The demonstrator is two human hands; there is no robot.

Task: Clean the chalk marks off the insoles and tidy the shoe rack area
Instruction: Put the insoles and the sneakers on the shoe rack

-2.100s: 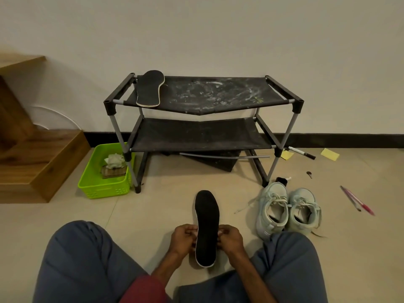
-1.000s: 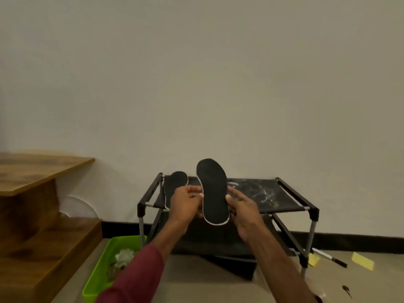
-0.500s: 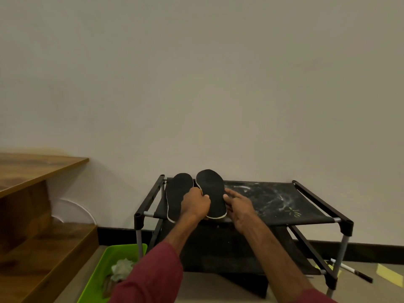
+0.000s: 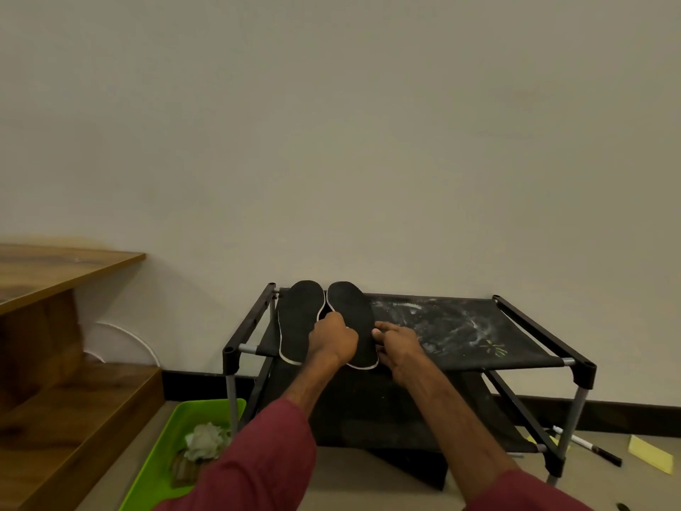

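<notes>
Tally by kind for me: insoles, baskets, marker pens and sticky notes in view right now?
Black white-edged foam insoles, on the black fabric shoe rack: 2
Green plastic basket, floor: 1
White marker pen with black cap, floor: 1
Yellow paper sticky notes, floor: 2
Total: 6

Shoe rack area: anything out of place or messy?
Yes. White chalk smears cover the right of the rack's top shelf. A marker and a yellow note lie loose on the floor by its right leg. The insoles lie neatly side by side.
</notes>
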